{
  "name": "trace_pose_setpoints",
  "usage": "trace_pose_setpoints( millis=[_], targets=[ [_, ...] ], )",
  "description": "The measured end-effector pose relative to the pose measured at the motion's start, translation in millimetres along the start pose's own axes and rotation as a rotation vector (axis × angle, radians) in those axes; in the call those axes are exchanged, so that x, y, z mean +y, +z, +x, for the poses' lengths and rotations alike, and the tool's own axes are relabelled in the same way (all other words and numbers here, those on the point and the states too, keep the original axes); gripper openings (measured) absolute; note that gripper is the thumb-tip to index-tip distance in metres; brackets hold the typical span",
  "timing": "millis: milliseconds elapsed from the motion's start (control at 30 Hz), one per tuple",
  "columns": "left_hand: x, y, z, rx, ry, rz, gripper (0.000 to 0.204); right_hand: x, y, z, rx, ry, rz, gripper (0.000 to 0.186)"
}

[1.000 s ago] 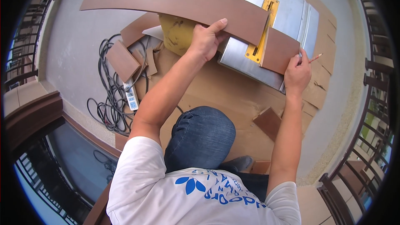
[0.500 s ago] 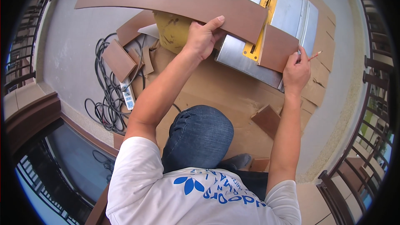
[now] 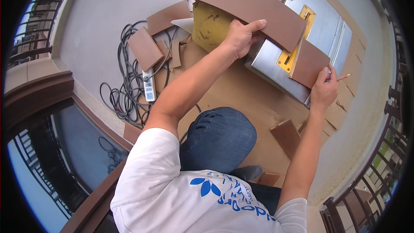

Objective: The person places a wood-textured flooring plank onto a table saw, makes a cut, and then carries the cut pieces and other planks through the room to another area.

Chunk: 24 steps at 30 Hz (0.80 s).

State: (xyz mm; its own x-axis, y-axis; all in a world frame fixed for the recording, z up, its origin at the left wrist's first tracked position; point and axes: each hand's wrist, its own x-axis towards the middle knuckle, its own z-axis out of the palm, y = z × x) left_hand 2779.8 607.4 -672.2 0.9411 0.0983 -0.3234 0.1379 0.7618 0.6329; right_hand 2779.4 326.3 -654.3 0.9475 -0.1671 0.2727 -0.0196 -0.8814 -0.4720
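My left hand (image 3: 241,36) grips the near edge of a long brown wood plank (image 3: 254,6), thumb on top and fingers underneath. The plank's right end lies over a metal saw table (image 3: 332,23), beside its yellow slotted insert (image 3: 285,61). Across the insert is a short brown plank piece (image 3: 309,64), separated from the long one. My right hand (image 3: 324,89) pinches the outer corner of this piece. A pencil (image 3: 344,77) sticks out between the right hand's fingers, pointing right.
A scuffed yellow object (image 3: 209,26) stands under the plank. To the left lie coiled black cables (image 3: 126,82), a white power strip (image 3: 149,89) and plank offcuts (image 3: 145,48). Cardboard (image 3: 228,88) covers the floor. Another offcut (image 3: 286,136) lies near my right forearm. Railings (image 3: 381,159) line the sides.
The whole view has shifted, so the scene sits further right in the picture. Both hands keep their holds, and the planks look much the same against the saw table.
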Motion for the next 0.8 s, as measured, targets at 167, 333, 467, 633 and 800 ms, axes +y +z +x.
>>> trace_pose_setpoints(
  millis=[167, 333, 467, 633, 800],
  targets=[
    [47, -12, -18, -0.07, 0.047, 0.019, 0.036, 6, -3, -7, -0.062, 0.016, 0.019, 0.053],
    [116, -100, -92, -0.07, 0.025, 0.118, 0.042, 2, -10, -18, -0.185, 0.01, -0.11, 0.068],
    [139, -179, -149, 0.097, -0.143, 0.333, 0.058, 38, -44, -32, -0.141, 0.138, -0.136, 0.069],
    [112, -226, -212, 0.265, -0.21, 0.475, 0.063, 106, -59, -30, -0.359, 0.36, 0.436, 0.056],
    [56, -278, -220, 0.327, -0.235, 0.461, 0.055, 137, -108, -23, -0.447, 0.763, 0.746, 0.047]
  ],
)
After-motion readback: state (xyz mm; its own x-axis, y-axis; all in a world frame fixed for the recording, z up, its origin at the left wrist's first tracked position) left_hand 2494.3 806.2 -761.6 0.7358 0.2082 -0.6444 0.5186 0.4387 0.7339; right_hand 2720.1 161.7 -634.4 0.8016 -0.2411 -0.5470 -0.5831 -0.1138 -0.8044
